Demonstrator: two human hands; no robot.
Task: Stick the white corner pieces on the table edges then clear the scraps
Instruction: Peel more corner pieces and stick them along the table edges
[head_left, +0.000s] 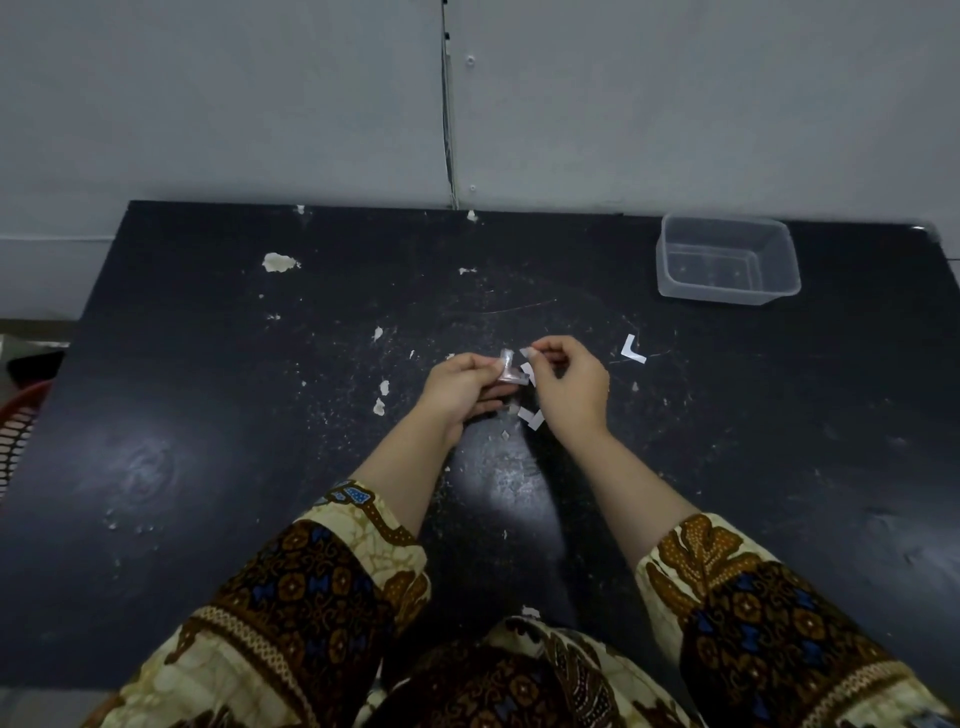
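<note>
Above the middle of the black table (208, 467), my left hand (457, 387) holds a small translucent corner piece (508, 366). My right hand (569, 384) pinches a white backing strip (529, 353) at the top of that piece. A white L-shaped scrap (632, 351) lies on the table to the right of my hands. Another white scrap (531, 417) lies just below and between my hands.
A clear plastic container (727, 262) stands at the back right of the table. Pale chipped patches and flecks (279, 262) dot the table's surface. A grey wall runs behind the table. Something red with a mesh (18, 415) sits off the left edge.
</note>
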